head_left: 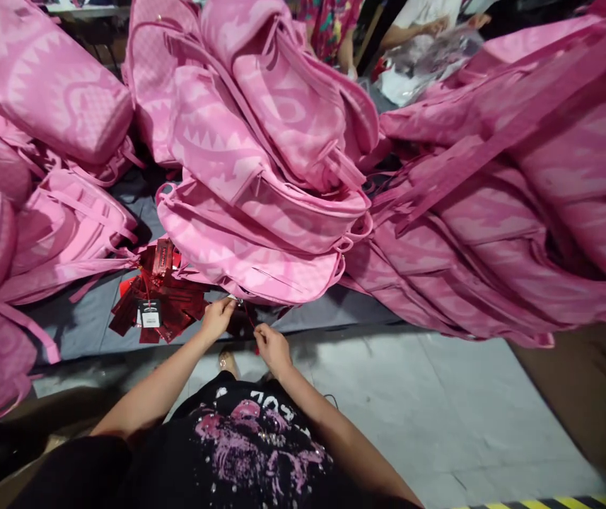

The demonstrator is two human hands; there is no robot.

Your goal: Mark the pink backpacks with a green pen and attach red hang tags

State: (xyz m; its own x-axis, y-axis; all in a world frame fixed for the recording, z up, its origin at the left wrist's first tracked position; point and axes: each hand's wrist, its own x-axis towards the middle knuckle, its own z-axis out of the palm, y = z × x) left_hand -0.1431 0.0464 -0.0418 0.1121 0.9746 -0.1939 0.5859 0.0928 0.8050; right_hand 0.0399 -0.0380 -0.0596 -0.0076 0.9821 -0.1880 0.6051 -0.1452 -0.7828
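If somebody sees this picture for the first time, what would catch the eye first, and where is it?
Heaps of pink backpacks fill the grey surface from left to right. Near its front edge lies a pile of dark red hang tags, and beside it the left hand and the right hand meet under the lowest backpack, the right one pinching a thin red string.
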